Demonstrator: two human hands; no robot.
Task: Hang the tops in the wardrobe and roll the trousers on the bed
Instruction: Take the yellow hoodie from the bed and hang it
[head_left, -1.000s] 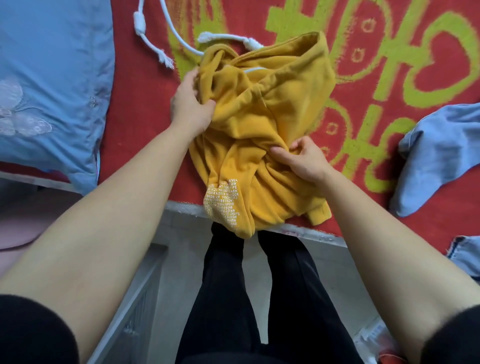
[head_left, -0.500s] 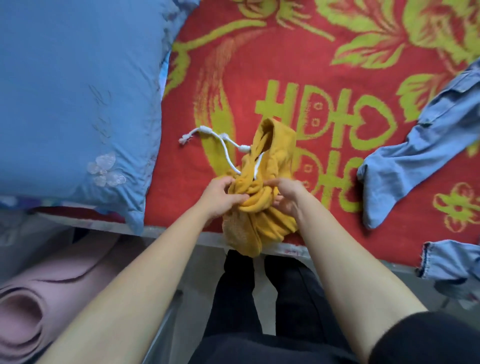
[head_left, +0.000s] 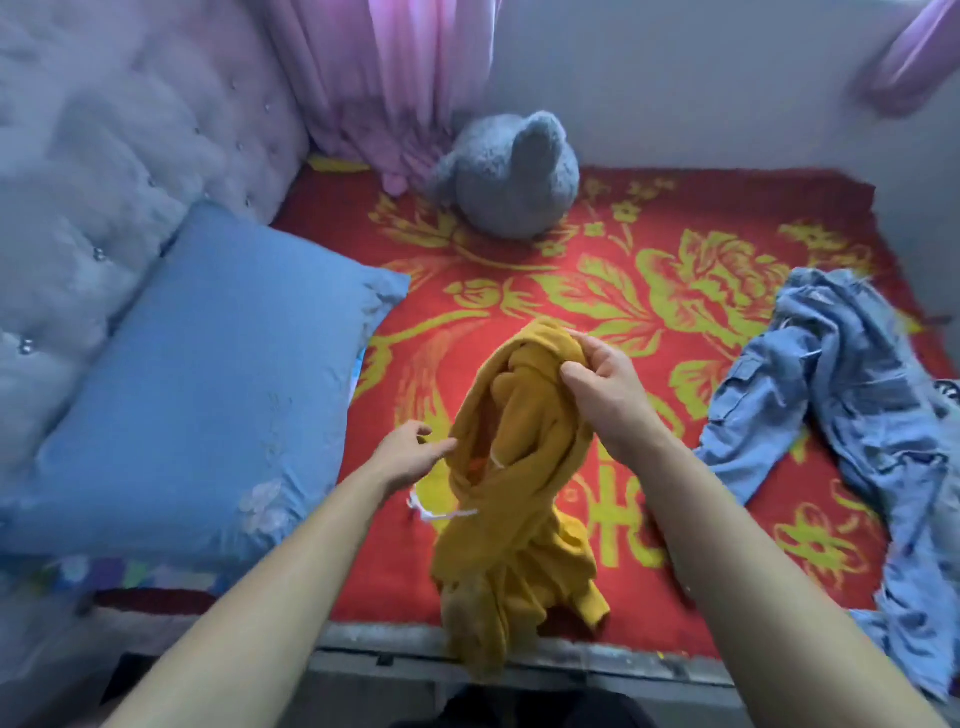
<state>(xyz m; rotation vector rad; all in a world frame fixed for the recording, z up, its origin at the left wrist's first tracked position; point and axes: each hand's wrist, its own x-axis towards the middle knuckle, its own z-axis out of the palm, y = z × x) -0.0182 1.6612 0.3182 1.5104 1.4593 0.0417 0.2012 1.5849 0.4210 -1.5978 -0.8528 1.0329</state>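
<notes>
A mustard-yellow garment (head_left: 514, 467) with a white drawstring hangs bunched above the bed's near edge. My right hand (head_left: 605, 387) grips its top and holds it up. At the garment's left edge my left hand (head_left: 410, 454) has its fingers spread and touches the fabric without closing on it. The lower part of the garment drapes over the edge of the bed (head_left: 519, 249), which carries a red blanket with yellow flowers. Light-blue denim trousers (head_left: 862, 426) lie crumpled on the right side of the bed.
A large blue pillow (head_left: 208, 384) lies at the left against a padded pale headboard (head_left: 104, 156). A grey plush toy (head_left: 511, 176) sits at the back by pink curtains (head_left: 395, 78). The white wall runs along the far side.
The yellow garment has been lifted off the blanket by my right hand. My left hand has let go of its grip and now only touches the edge. The view has tilted up.
</notes>
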